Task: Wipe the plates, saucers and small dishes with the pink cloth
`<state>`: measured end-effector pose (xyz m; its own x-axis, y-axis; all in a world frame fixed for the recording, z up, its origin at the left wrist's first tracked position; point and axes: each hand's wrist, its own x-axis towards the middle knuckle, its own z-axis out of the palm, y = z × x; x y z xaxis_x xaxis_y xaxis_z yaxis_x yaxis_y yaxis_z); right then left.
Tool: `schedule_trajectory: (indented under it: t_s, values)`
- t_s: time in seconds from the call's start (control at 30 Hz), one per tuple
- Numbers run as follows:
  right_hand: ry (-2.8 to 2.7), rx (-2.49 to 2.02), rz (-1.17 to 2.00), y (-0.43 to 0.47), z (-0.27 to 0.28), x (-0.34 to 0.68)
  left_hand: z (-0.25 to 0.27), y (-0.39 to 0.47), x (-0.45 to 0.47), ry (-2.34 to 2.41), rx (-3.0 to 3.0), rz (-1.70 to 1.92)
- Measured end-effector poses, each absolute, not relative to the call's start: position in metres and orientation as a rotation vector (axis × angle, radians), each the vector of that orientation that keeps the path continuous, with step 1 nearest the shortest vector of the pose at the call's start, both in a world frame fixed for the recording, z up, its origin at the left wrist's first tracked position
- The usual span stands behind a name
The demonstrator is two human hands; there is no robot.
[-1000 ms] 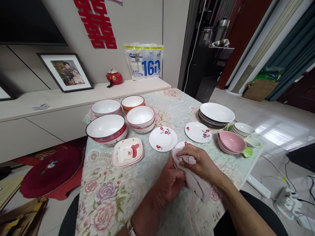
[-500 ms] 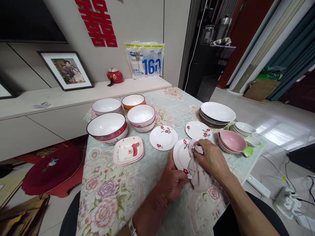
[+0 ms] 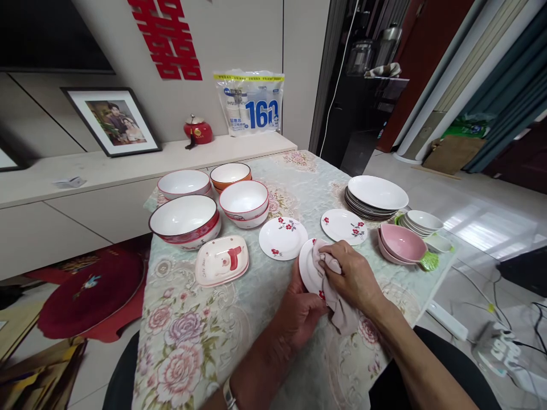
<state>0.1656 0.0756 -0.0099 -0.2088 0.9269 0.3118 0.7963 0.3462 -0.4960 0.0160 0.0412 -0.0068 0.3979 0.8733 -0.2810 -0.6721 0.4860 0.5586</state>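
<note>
Head view. I read the left grip first: the left hand (image 3: 299, 312) is closed on the plate (image 3: 306, 274), thumb at the near rim, the other fingers along its outer side. Right grip: the right hand (image 3: 354, 276) is bunched tightly around the cloth (image 3: 342, 314) and presses it on the plate's upper face; the loose end of the cloth hangs toward the near edge of the counter (image 3: 262, 299). I log the plate as tilted, held between the counter's middle and its near edge. Whether its underside touches the counter I cannot tell.

Also on the counter: a second plate (image 3: 282, 239) lies flat just beyond and to the left; a third plate (image 3: 342, 226), likewise flowered in red, lies beyond to the right. Toward the left edge I note a square dish (image 3: 220, 262). Behind it, up to the far left corner: a dark-rimmed bowl (image 3: 184, 217), a red-rimmed bowl (image 3: 244, 199), a pale bowl (image 3: 184, 183) and an orange bowl (image 3: 231, 173). Toward the right edge: a stack of big plates (image 3: 378, 192), small bowls (image 3: 424, 221) and a pink bowl (image 3: 402, 244).
</note>
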Motion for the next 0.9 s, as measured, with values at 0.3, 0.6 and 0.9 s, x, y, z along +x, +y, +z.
schedule_trajectory:
  t_s: [0.3,0.6,0.9]
  values:
    - [-2.183,-1.106,1.066,0.066,0.016,0.166,-0.011,0.048,0.016,0.494,0.145,1.135]
    - [-2.287,-1.218,1.365,0.066,0.026,0.2,-0.013,0.051,0.022,0.551,0.036,1.129]
    - [-2.013,-1.648,0.814,0.082,0.004,0.222,-0.015,0.049,0.015,0.696,0.055,1.084]
